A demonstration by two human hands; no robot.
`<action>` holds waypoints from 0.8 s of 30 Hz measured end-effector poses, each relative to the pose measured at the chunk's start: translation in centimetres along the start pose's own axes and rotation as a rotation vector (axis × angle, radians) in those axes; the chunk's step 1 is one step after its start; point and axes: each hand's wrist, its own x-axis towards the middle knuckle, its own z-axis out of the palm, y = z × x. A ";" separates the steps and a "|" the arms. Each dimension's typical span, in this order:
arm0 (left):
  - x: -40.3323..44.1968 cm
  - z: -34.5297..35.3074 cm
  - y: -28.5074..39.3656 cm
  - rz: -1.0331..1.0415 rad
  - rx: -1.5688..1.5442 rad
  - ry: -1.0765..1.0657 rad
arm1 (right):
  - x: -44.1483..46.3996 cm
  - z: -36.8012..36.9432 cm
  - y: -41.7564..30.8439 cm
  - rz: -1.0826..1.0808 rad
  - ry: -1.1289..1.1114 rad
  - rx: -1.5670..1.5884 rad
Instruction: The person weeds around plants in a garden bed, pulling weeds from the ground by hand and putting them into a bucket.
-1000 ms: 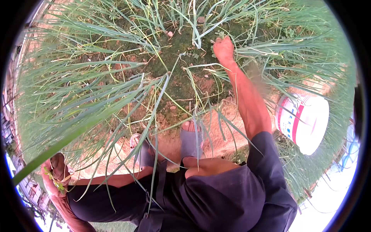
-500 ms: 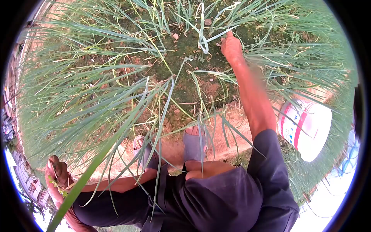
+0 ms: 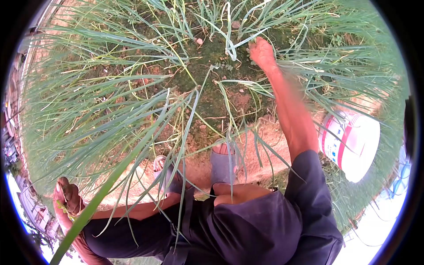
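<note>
My right hand (image 3: 261, 52) reaches down to the mossy soil among the green onion-like plants (image 3: 304, 66), its fingers closed round small weed leaves (image 3: 252, 42) that show at the fingertips. At the lower left, beside my knee, my left hand (image 3: 68, 196) is closed on a small bunch of green weeds (image 3: 66, 211), with some leaves sticking out below the fingers. A long green leaf crosses in front of that forearm.
A white bucket with a red band (image 3: 351, 143) lies tilted among leaves on the right. My sandalled feet (image 3: 223, 165) stand on a bare soil strip (image 3: 260, 154). Long leaves (image 3: 145, 128) spread over my legs. Small stones (image 3: 199, 41) lie on the soil.
The whole view has shifted slightly. My right hand moved up off the weed leaves and came back down a little, and small leaves now show at its fingertips. My left hand stays closed.
</note>
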 end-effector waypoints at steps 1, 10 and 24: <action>-0.1 -0.1 0.0 0.004 0.005 -0.003 | -0.6 0.7 0.0 -0.030 -0.052 -0.034; 0.4 -0.5 0.2 -0.021 0.044 -0.106 | -7.1 4.7 -4.5 -0.298 -0.139 -0.137; 0.5 -1.5 0.6 -0.067 -0.006 -0.215 | -7.1 6.2 -6.0 -0.317 -0.265 -0.464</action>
